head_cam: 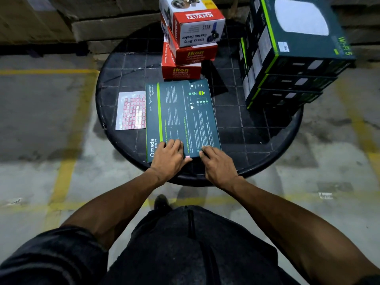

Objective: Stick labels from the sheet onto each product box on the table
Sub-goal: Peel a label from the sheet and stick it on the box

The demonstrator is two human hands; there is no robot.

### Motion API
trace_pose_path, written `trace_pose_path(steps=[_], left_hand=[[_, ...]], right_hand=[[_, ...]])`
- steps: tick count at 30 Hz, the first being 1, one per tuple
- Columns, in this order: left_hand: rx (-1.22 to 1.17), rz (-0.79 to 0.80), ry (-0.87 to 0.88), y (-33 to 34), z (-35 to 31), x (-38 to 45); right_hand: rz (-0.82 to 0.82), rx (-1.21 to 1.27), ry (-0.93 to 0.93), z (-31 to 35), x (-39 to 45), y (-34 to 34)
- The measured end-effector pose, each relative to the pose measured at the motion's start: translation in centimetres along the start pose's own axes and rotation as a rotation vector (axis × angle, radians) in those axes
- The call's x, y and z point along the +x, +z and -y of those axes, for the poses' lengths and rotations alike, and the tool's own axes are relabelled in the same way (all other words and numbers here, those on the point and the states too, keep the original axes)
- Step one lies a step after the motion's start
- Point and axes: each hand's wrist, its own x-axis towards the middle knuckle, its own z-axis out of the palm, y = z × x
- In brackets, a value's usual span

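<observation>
Warehouse floor, grey concrete with yellow lane lines; cardboard cartons stacked along the far wall. Round black table with a gridded top stands in front of the person. Flat dark teal Omada box lies face-down-side up at the near middle of the table, its near edge close to the rim. Label sheet lies flat just left of it, touching or nearly touching the box's left edge; its grid of red-bordered labels shows pale gaps, so some labels look already taken, though the count is not readable. Left hand rests on the near edge of the Omada box, fingers laid fairly flat and pressing; a small red label shows on the box just beside its thumb. Right hand rests with fingertips down on the box's near right corner, loosely curved, not gripping anything that can be seen. Judgement: this box is at the press-down stage, label placed and being smoothed. Far middle: stack of red and white boxes, Khyati carton sealer on top of Ikon tape dispensers; a yellowish tag shows on the top one. Far right: stack of dark Wi-Fi boxes; a small white tag on the top box's side, nature unclear. Whether either stack is labelled cannot be told; most boxes probably remain.
</observation>
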Motion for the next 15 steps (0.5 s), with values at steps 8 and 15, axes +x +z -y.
trace_pose_path(steps=[8, 15], left_hand=[[0.010, 0.050, -0.006, -0.01, 0.33, -0.50], [-0.027, 0.144, -0.070, -0.64, -0.23, -0.11]], right_hand=[[0.002, -0.001, 0.000, 0.01, 0.06, -0.16], [0.023, -0.006, 0.003, 0.00, 0.06, -0.19]])
